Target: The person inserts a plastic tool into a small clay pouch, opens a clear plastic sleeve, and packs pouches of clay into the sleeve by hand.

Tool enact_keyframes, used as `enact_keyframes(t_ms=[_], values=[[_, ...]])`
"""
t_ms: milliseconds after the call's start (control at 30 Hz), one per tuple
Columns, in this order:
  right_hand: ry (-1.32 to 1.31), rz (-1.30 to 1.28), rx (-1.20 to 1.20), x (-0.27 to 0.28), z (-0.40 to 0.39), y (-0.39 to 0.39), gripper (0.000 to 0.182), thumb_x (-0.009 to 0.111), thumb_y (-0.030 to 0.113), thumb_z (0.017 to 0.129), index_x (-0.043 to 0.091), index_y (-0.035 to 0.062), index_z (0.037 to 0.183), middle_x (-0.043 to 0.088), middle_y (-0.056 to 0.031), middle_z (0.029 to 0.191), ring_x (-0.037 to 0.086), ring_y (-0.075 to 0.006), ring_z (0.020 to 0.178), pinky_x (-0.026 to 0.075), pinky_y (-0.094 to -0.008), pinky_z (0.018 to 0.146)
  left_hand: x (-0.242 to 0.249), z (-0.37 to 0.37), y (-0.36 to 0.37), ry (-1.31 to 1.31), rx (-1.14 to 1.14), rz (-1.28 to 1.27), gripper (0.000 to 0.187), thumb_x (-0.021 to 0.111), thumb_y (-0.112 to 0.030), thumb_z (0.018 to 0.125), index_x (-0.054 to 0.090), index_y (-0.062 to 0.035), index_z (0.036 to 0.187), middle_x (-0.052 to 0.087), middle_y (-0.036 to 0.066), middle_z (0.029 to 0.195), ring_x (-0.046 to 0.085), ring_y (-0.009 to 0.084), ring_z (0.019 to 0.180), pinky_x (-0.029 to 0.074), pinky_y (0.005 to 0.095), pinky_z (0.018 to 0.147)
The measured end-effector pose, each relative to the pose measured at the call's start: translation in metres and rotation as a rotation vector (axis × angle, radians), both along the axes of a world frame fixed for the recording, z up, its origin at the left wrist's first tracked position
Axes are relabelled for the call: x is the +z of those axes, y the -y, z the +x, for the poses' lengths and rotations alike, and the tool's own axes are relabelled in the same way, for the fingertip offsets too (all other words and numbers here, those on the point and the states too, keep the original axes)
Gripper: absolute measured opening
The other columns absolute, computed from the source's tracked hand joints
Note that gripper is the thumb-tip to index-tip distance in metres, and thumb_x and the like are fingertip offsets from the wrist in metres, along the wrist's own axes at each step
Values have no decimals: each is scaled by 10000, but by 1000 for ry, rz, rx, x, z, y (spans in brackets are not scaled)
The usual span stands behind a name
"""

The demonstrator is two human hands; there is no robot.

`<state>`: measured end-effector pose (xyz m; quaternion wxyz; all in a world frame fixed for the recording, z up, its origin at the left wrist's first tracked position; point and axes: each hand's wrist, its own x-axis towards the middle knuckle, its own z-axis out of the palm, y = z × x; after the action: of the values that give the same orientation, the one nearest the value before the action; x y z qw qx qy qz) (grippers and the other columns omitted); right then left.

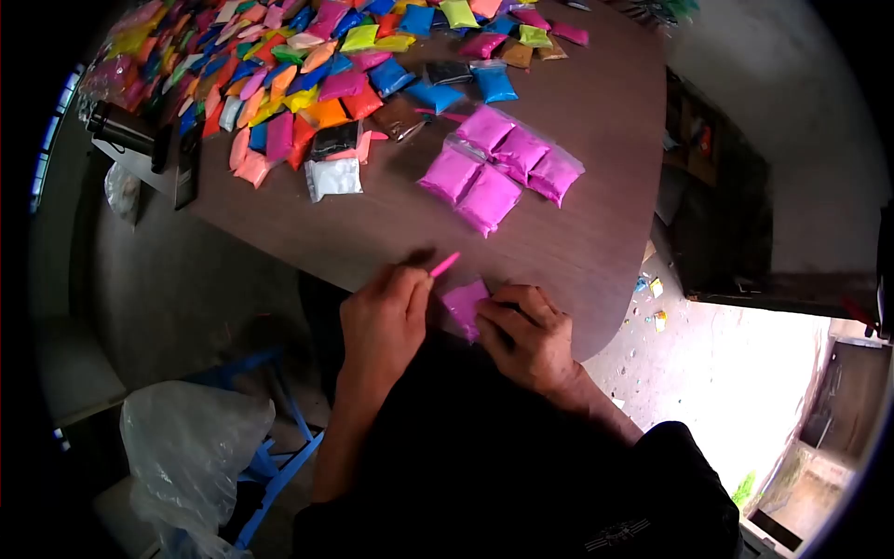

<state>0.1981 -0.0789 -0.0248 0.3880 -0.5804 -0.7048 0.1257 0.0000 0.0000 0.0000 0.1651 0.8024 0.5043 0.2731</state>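
Note:
My left hand (386, 312) is closed around a slim pink stick (445, 265), whose end points up and to the right. Just right of it, near the table's front edge, my right hand (529, 334) pinches a small purple-pink packet (465, 306) by its right side. The fingertips of my left hand are apart from this packet. Several flat pink packets (488, 198) lie grouped on the table beyond my hands, some overlapping.
A large heap of colourful packets (317, 79) covers the far left of the brown table (596, 252). A dark bottle (124, 128) lies at the left edge. At lower left, a clear plastic bag (191, 447) hangs by a blue frame (291, 456).

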Motion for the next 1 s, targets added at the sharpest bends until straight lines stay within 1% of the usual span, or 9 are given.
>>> enact_keyframes(t_ms=[167, 333, 467, 600, 667, 767, 800, 900, 1000], values=[[14, 20, 62, 15, -1, -2, 310, 844, 30, 736, 776, 64, 1036, 709, -107, 1110, 710, -309, 994, 600, -408, 832, -4, 0, 32, 237, -29, -136, 71, 742, -124, 942, 678, -95, 954, 707, 129, 861, 701, 371, 715, 564, 441, 607], [80, 59, 112, 12, -3, -6, 331, 847, 59, 735, 773, 56, 1058, 708, -107, 1128, 705, -310, 1022, 598, -407, 850, -17, -20, 26, 122, 95, -115, 92, 761, -109, 932, 679, -79, 961, 709, 139, 862, 708, 373, 731, 570, 432, 621], [104, 27, 82, 13, -6, -6, 351, 849, 83, 742, 771, 53, 1083, 707, -102, 1128, 694, -307, 1030, 594, -402, 852, -12, -14, 35, 281, 49, -69, 82, 760, -90, 930, 689, -85, 972, 711, 140, 877, 709, 372, 747, 565, 427, 632], [132, 39, 77, 10, -7, -5, 368, 847, 83, 737, 770, 53, 1096, 705, -99, 1135, 689, -302, 1025, 591, -400, 852, -18, -15, 42, 178, 14, -94, 70, 746, -110, 937, 683, -85, 954, 711, 135, 868, 708, 367, 725, 564, 445, 619], [139, 36, 86, 10, -6, -5, 390, 844, 82, 728, 769, 50, 1109, 701, -100, 1154, 685, -300, 1024, 586, -401, 862, -24, -22, 31, 140, 110, -17, 63, 734, -112, 944, 676, -88, 940, 709, 132, 861, 704, 368, 715, 562, 453, 613], [189, 37, 87, 12, -5, -5, 370, 841, 128, 742, 766, 94, 1103, 690, -56, 1160, 689, -282, 1042, 611, -386, 814, -12, -25, 29, 212, 135, -118, 64, 731, -104, 945, 670, -94, 926, 708, 132, 862, 705, 369, 720, 561, 453, 614], [195, 35, 92, 13, -5, -5, 370, 841, 128, 742, 766, 94, 1103, 690, -56, 1160, 689, -282, 1042, 611, -386, 814, -10, -22, 32, 260, 99, -69, 66, 728, -102, 945, 665, -99, 925, 702, 131, 856, 701, 367, 713, 559, 449, 607], [204, 2, 126, 18, -5, -3, 426, 841, 135, 733, 753, 85, 1147, 680, -70, 1187, 682, -293, 1057, 609, -397, 831, -13, -15, 47, 305, -22, -81, 74, 725, -99, 947, 655, -97, 924, 689, 130, 842, 697, 365, 706, 554, 446, 593], [195, -68, 154, 26, -5, -1, 480, 843, 114, 711, 749, 16, 1172, 683, -118, 1185, 676, -314, 1049, 578, -418, 897, -24, -19, 46, 226, 29, -77, 91, 727, -104, 948, 642, -95, 918, 678, 126, 826, 689, 362, 691, 548, 447, 580]])
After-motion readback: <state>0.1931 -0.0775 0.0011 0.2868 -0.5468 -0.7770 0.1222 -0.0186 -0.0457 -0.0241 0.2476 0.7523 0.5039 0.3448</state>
